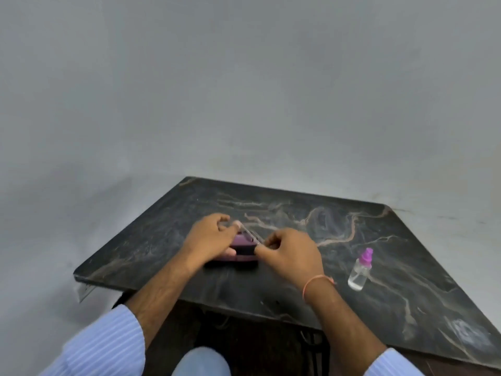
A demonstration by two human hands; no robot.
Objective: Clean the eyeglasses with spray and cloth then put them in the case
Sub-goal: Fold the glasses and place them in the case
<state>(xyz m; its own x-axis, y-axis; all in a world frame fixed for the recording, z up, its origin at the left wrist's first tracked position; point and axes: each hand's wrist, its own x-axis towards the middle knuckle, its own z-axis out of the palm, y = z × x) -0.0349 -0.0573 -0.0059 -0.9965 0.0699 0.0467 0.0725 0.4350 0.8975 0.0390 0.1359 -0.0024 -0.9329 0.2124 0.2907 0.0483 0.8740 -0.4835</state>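
The eyeglasses, thin and pale-framed, are held just above a purple and black case on the dark table. My left hand pinches the left end of the glasses. Their right end is pinched by my right hand. Both hands cover much of the case, and the blur hides whether it lies open. A small clear spray bottle with a purple top stands to the right of my right hand. No cloth is visible.
The dark marbled table stands against a grey wall. Its near edge runs in front of my forearms, with my knee below it. Bare tabletop lies behind and right of the bottle.
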